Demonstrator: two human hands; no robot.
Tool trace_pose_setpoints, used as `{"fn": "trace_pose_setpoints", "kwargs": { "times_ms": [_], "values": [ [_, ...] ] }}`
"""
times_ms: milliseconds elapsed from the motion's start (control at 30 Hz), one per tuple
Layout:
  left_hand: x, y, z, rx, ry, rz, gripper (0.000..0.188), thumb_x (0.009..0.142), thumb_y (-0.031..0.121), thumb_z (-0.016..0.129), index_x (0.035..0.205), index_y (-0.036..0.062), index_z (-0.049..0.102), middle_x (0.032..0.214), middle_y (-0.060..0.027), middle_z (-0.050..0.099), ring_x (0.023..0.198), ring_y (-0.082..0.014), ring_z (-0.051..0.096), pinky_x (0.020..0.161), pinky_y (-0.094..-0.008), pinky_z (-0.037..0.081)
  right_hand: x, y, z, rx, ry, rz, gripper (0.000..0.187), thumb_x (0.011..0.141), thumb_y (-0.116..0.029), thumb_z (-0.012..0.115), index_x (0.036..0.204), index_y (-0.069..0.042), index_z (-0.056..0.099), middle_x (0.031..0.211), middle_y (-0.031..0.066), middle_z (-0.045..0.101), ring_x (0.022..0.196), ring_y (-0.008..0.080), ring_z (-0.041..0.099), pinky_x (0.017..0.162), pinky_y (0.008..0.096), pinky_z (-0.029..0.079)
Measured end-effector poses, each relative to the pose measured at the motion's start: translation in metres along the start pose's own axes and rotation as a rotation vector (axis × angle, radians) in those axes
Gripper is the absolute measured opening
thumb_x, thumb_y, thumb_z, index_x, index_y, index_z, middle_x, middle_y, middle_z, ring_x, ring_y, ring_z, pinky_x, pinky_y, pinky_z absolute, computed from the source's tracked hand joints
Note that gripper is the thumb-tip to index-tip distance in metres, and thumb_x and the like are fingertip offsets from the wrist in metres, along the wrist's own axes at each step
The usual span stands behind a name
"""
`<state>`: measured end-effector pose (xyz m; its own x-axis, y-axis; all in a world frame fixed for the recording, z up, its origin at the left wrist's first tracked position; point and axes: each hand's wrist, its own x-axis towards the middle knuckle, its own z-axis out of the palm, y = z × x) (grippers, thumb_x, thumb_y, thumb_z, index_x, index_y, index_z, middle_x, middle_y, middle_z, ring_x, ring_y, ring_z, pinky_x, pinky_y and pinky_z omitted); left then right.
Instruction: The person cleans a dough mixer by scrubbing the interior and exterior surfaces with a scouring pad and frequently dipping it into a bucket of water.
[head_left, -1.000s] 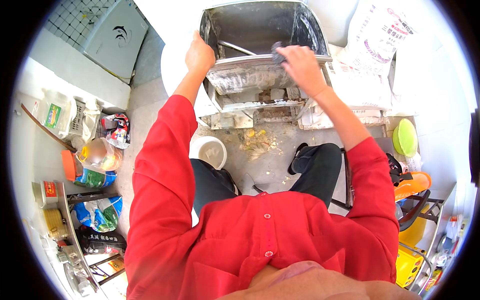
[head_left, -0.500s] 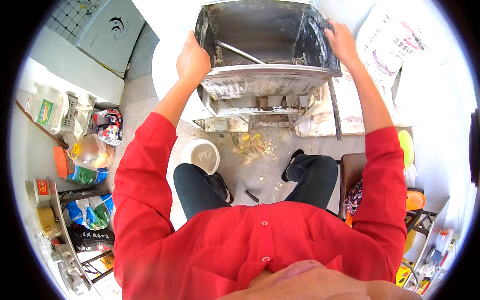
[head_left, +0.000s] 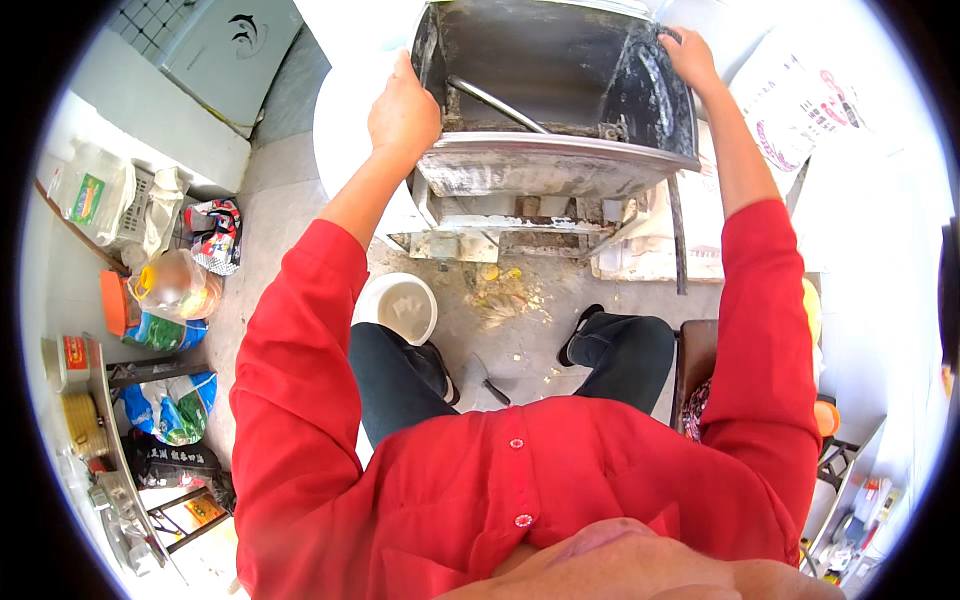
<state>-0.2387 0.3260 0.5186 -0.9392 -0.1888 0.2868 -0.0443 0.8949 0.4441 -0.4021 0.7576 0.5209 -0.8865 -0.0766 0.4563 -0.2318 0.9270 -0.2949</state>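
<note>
In front of me stands a soiled metal machine with an open trough (head_left: pixel 530 60), its inner walls dark and patched with pale residue. A shiny metal bar (head_left: pixel 495 103) lies slantwise inside. My left hand (head_left: pixel 405 115) is closed round the trough's left edge near the front rim (head_left: pixel 560 143). At the upper right corner, my right hand (head_left: pixel 692 62) has its fingers curled over a dark, rough pad-like item (head_left: pixel 668 34) against the side wall. The fingers partly hide this item. Below the trough, a crusted lower frame (head_left: pixel 520 222) shows.
Yellowish scraps (head_left: pixel 500 295) litter the floor below the machine. A white bucket (head_left: pixel 405 308) stands by my left leg, a knife-like tool (head_left: pixel 490 382) between my feet. White sacks (head_left: pixel 800 100) lie right. Shelves (head_left: pixel 125 440) and bags (head_left: pixel 170 405) line the left; a brown seat (head_left: pixel 697 350) is beside my right leg.
The trough appears a little farther right and lower in view. My right hand has moved up along the trough's right side with the dark item. My left hand keeps its hold on the left edge.
</note>
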Motion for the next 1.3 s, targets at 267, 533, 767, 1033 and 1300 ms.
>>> {"fn": "trace_pose_setpoints", "kwargs": {
  "times_ms": [267, 533, 767, 1033, 1300],
  "values": [
    [0.004, 0.013, 0.0, -0.019, -0.031, -0.008, 0.064, 0.089, 0.009, 0.052, 0.149, 0.0047, 0.029, 0.124, -0.0217, 0.06, 0.107, -0.0411, 0.063, 0.09, -0.0488, 0.05, -0.18, -0.054, -0.069, 0.193, 0.103, 0.005, 0.038, 0.094, -0.021, 0.058, 0.13, -0.01, 0.061, 0.116, 0.0226, 0.06, 0.115, 0.0343, 0.052, 0.104, 0.039, 0.039],
    [0.005, 0.011, 0.004, 0.004, -0.012, -0.005, 0.059, 0.091, 0.01, 0.049, 0.147, 0.0056, 0.032, 0.125, -0.0217, 0.061, 0.108, -0.0428, 0.062, 0.091, -0.05, 0.049, -0.111, -0.019, -0.054, 0.067, 0.089, -0.136, 0.034, 0.095, -0.023, 0.057, 0.125, -0.009, 0.065, 0.117, 0.0192, 0.065, 0.11, 0.0299, 0.058, 0.1, 0.0371, 0.042],
    [0.004, 0.003, 0.006, 0.051, 0.012, 0.041, 0.056, 0.092, 0.011, 0.048, 0.145, 0.0042, 0.033, 0.122, -0.0234, 0.062, 0.106, -0.0432, 0.063, 0.09, -0.0505, 0.049, 0.028, 0.009, -0.001, 0.401, -0.027, 0.179, 0.035, 0.09, -0.024, 0.058, 0.114, -0.001, 0.069, 0.105, 0.0206, 0.071, 0.096, 0.0303, 0.066, 0.088, 0.0387, 0.05],
    [0.002, -0.008, 0.005, 0.074, 0.031, 0.034, 0.056, 0.093, 0.014, 0.045, 0.147, 0.0067, 0.032, 0.119, -0.0236, 0.064, 0.104, -0.0436, 0.063, 0.09, -0.0506, 0.048, -0.035, -0.033, -0.019, 0.71, -0.052, 0.33, 0.037, 0.095, -0.023, 0.055, 0.122, 0.001, 0.062, 0.116, 0.017, 0.067, 0.105, 0.026, 0.061, 0.091, 0.0377, 0.047],
    [0.002, 0.012, 0.001, 0.017, -0.017, 0.01, 0.057, 0.091, 0.012, 0.046, 0.146, 0.0043, 0.033, 0.123, -0.021, 0.063, 0.109, -0.0407, 0.063, 0.091, -0.0485, 0.049, -0.186, -0.059, -0.084, 0.498, -0.081, 0.123, 0.035, 0.095, -0.023, 0.059, 0.129, -0.017, 0.064, 0.132, 0.0123, 0.061, 0.121, 0.022, 0.055, 0.106, 0.0343, 0.039]
  ]
}}
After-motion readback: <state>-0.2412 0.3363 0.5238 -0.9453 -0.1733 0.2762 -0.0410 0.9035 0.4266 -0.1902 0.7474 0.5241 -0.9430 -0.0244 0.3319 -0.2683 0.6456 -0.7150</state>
